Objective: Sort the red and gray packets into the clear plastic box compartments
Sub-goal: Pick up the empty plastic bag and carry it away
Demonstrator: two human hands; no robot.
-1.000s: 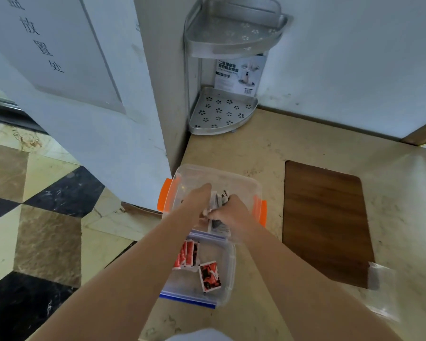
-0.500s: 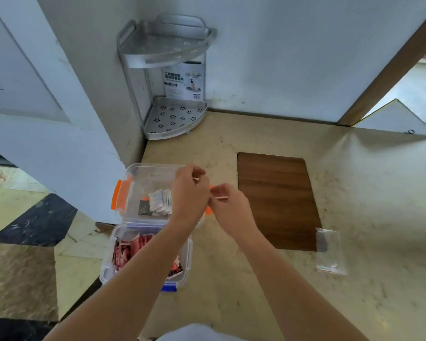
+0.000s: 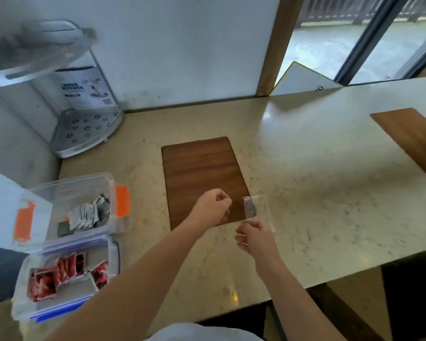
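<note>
Far left of both hands, at the counter's edge: clear plastic box with orange latches (image 3: pixel 71 193) holding gray packets (image 3: pixel 90 214); nearer, clear box with blue trim (image 3: pixel 67 276) holding red packets (image 3: pixel 59 273). Open pale marble countertop (image 3: pixel 317 193) right of the hands. Left hand (image 3: pixel 212 209) over the dark wooden board (image 3: pixel 199 173), fingers curled, contents hidden. Right hand (image 3: pixel 255 238) pinching the near edge of a small clear plastic bag (image 3: pixel 256 210). Blurred metal corner rack (image 3: pixel 84 129) at back left.
</note>
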